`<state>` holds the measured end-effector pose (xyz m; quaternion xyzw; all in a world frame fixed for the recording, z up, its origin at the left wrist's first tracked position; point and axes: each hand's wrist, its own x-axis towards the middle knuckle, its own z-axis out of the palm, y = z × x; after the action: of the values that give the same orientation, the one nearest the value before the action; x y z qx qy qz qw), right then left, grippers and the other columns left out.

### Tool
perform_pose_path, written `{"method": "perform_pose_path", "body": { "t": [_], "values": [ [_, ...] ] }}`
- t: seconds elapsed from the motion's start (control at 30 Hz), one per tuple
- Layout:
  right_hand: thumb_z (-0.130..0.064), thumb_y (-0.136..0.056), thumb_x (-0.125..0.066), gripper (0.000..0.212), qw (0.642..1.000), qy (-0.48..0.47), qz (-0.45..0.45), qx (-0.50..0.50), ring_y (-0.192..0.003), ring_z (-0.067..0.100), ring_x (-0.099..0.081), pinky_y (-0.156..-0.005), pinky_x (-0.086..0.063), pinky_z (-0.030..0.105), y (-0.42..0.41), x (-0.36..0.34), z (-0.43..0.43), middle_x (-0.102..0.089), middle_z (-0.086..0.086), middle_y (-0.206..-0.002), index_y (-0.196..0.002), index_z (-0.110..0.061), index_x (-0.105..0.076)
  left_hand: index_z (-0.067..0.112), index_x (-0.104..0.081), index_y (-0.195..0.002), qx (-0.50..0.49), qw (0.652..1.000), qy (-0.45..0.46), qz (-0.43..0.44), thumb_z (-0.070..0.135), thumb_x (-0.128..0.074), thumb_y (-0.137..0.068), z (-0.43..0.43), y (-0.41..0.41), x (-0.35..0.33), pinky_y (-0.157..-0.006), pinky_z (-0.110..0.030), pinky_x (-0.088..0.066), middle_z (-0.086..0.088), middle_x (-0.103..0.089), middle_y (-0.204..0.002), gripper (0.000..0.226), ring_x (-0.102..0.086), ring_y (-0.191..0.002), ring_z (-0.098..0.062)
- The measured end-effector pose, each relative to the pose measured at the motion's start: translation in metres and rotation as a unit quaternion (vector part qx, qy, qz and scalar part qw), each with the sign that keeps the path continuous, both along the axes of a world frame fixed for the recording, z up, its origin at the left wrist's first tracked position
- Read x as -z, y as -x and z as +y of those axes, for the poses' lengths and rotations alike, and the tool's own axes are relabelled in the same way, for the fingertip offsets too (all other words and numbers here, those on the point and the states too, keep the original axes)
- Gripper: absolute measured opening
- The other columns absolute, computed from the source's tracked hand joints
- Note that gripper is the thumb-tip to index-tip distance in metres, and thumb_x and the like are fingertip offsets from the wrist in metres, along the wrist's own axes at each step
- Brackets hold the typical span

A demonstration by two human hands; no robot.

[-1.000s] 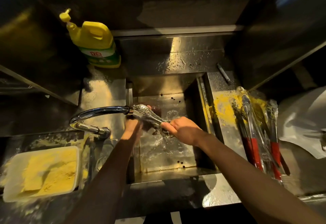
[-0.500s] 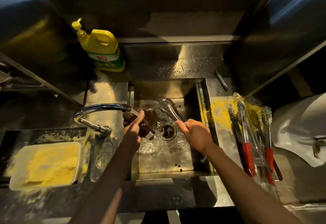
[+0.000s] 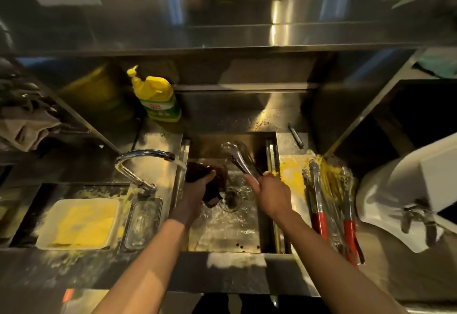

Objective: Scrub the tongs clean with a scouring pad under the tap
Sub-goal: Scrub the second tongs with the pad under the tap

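Pad and tongs now parted, left hand (image 3: 197, 190) gripping dark scouring pad (image 3: 215, 177) under tap (image 3: 143, 155) stream, right hand (image 3: 269, 190) holding shiny wet steel tongs (image 3: 238, 156) over the sink (image 3: 270, 190) back edge

The sink (image 3: 270, 155) is wet, glossy stainless steel, like the curved chrome tap (image 3: 141, 155). The tongs (image 3: 241, 159) are polished metal; the scouring pad (image 3: 212, 177) looks dark, rough and fibrous. The detergent bottle (image 3: 158, 96) is smooth yellow plastic.
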<state>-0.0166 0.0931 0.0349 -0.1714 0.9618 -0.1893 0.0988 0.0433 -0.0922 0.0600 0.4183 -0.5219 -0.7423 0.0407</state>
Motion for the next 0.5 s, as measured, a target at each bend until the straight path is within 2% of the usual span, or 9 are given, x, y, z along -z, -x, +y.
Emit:
{"method": "perform_pose_path", "body": {
  "t": [0.07, 0.13, 0.2, 0.3, 0.37, 0.43, 0.5],
  "values": [
    [-0.062, -0.1, -0.033, 0.056, 1.0, 0.009, 0.007, 0.004, -0.072, 0.023, -0.06, -0.061, -0.034, 0.03, 0.0, -0.011, 0.009, -0.053, 0.0, -0.082, -0.067, -0.022, -0.053, 0.022, -0.064, -0.09, 0.018, 1.0, 0.002, 0.015, 0.008, -0.071, -0.086, 0.007, 0.001, -0.011, -0.072, -0.032, -0.053, -0.003, -0.068, -0.094, 0.016, -0.064, -0.085, -0.018],
    [-0.062, -0.1, -0.031, 0.057, 1.0, 0.007, 0.013, 0.001, -0.067, 0.019, -0.053, -0.059, -0.032, 0.03, 0.0, -0.021, 0.017, -0.052, -0.001, -0.078, -0.067, -0.021, -0.054, 0.02, -0.066, -0.092, 0.035, 0.999, -0.005, 0.027, 0.01, -0.072, -0.086, 0.013, 0.002, -0.019, -0.074, -0.033, -0.055, -0.004, -0.069, -0.095, 0.013, -0.065, -0.087, -0.019],
    [-0.062, -0.1, -0.03, 0.057, 1.0, 0.01, 0.013, 0.009, -0.068, 0.016, -0.05, -0.059, -0.032, 0.03, 0.001, -0.027, 0.022, -0.051, -0.003, -0.078, -0.07, -0.021, -0.056, 0.016, -0.066, -0.097, 0.039, 0.999, -0.017, 0.032, 0.01, -0.072, -0.085, 0.017, 0.004, -0.026, -0.067, -0.033, -0.057, -0.005, -0.069, -0.093, 0.014, -0.066, -0.084, -0.02],
    [-0.063, -0.1, -0.03, 0.063, 0.999, 0.025, 0.018, 0.034, -0.071, 0.016, -0.055, -0.061, -0.034, 0.031, 0.001, -0.034, 0.027, -0.053, -0.005, -0.079, -0.076, -0.017, -0.065, 0.008, -0.065, -0.115, 0.053, 0.998, 0.012, 0.044, 0.011, -0.075, -0.083, 0.019, 0.011, -0.029, -0.057, -0.025, -0.057, -0.008, -0.071, -0.103, 0.034, -0.068, -0.092, -0.024],
    [-0.062, -0.101, -0.032, 0.062, 0.996, 0.045, 0.03, 0.064, -0.069, 0.017, -0.051, -0.06, -0.032, 0.032, -0.002, -0.039, 0.031, -0.05, -0.006, -0.077, -0.079, -0.019, -0.071, 0.006, -0.066, -0.119, 0.079, 0.995, 0.014, 0.059, 0.011, -0.076, -0.082, 0.022, 0.017, -0.03, -0.062, -0.022, -0.056, -0.011, -0.071, -0.109, 0.038, -0.068, -0.1, -0.027],
    [-0.061, -0.1, -0.033, 0.062, 0.992, 0.066, 0.048, 0.098, -0.068, 0.017, -0.051, -0.061, -0.035, 0.033, -0.009, -0.046, 0.038, -0.047, -0.007, -0.076, -0.076, -0.018, -0.07, 0.011, -0.067, -0.11, 0.112, 0.992, 0.004, 0.058, 0.011, -0.074, -0.083, 0.025, 0.021, -0.036, -0.065, -0.024, -0.056, -0.005, -0.071, -0.098, 0.027, -0.068, -0.091, -0.02],
    [-0.065, -0.098, -0.028, 0.062, 0.986, 0.083, 0.054, 0.133, -0.069, 0.018, -0.054, -0.064, -0.044, 0.036, -0.018, -0.059, 0.047, -0.05, -0.005, -0.078, -0.071, -0.021, -0.063, 0.015, -0.067, -0.105, 0.15, 0.987, -0.005, 0.055, 0.016, -0.076, -0.082, 0.031, 0.025, -0.041, -0.082, -0.038, -0.058, -0.004, -0.072, -0.098, 0.025, -0.068, -0.092, -0.021]
  ]
}}
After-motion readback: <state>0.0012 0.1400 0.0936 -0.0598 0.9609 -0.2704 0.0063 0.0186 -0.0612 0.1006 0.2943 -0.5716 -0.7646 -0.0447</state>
